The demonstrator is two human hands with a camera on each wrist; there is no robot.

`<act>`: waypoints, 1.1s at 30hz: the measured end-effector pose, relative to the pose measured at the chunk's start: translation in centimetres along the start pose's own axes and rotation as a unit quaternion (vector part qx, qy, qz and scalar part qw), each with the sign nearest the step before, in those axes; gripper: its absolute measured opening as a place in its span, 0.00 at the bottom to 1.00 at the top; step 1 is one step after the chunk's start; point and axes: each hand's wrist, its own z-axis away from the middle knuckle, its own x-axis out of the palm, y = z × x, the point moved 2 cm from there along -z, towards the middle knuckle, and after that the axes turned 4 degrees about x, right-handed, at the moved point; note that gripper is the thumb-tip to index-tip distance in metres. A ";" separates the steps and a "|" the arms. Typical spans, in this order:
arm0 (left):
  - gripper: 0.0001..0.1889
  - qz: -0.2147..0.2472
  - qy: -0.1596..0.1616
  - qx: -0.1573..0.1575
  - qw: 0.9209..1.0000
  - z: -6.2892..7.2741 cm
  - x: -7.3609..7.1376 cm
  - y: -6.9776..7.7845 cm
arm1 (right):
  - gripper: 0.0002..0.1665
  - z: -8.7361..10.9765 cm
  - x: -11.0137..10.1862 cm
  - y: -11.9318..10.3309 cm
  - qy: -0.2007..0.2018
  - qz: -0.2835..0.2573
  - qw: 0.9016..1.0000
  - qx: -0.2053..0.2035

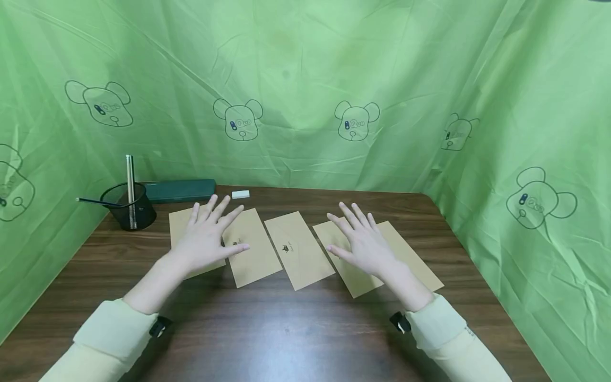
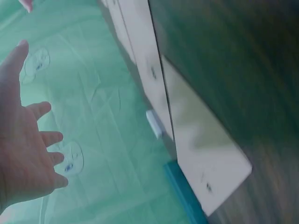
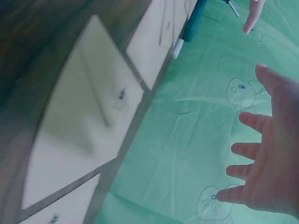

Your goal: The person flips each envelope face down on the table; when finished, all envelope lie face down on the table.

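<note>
Left hand (image 1: 202, 243): fingers straight and spread, holding nothing; it hovers over the two leftmost papers, and the left wrist view shows it apart from them, so nothing is pinned down.
Right hand (image 1: 365, 245): likewise spread and unladen, palm down above the two rightmost papers; the near-mirror pose probably keeps both hands plainly visible.
Tan papers: five, lying flat in a shallow fan across the tabletop (image 1: 286, 329); the middle paper (image 1: 300, 254) sits between the hands, its small dark emblem uncovered; the slanted spread seems meant to keep each one separately reachable.
Mesh cup (image 1: 143, 215): at the back left, likely out of the way; it props a silvery stick (image 1: 130, 178) upright, while a dark pencil (image 1: 93, 201) leans out over the rim.
Back edge: a green case (image 1: 183, 190) beside the cup, then a white block (image 1: 241, 194); both perhaps parked there to leave room for the papers.
</note>
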 end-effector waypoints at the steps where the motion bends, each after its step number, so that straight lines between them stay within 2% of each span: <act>1: 0.49 -0.004 -0.003 -0.003 1.000 0.0 -0.2 -0.4 | 0.42 -0.2 -0.2 -0.2 0.000 0.000 1.000 -0.004; 5: 0.50 -0.015 -0.010 -0.014 1.000 0.0 -1.0 -2.1 | 0.42 -1.0 -1.0 -1.4 0.000 -0.005 1.000 -0.019; 10: 0.50 -0.022 -0.004 -0.022 1.000 0.3 -1.8 -4.3 | 0.42 -2.1 -1.8 -3.1 -0.003 -0.009 0.999 -0.041; 14: 0.50 -0.010 -0.006 -0.035 0.999 0.8 -2.1 -6.2 | 0.42 -3.0 -2.1 -4.8 -0.010 -0.024 0.997 -0.068; 17: 0.50 0.009 -0.009 -0.046 0.999 1.2 -2.1 -7.5 | 0.41 -3.7 -2.0 -6.1 -0.020 -0.056 0.994 -0.087; 21: 0.51 0.032 -0.014 -0.062 0.997 1.6 -1.5 -9.6 | 0.41 -4.8 -1.2 -7.9 -0.027 -0.082 0.990 -0.113; 27: 0.55 0.070 -0.021 -0.080 0.994 2.3 0.3 -12.7 | 0.44 -6.1 0.8 -10.5 -0.033 -0.088 0.985 -0.147; 33: 0.58 0.111 -0.037 -0.085 0.989 2.8 2.3 -14.9 | 0.49 -7.3 3.4 -13.0 -0.065 -0.087 0.975 -0.195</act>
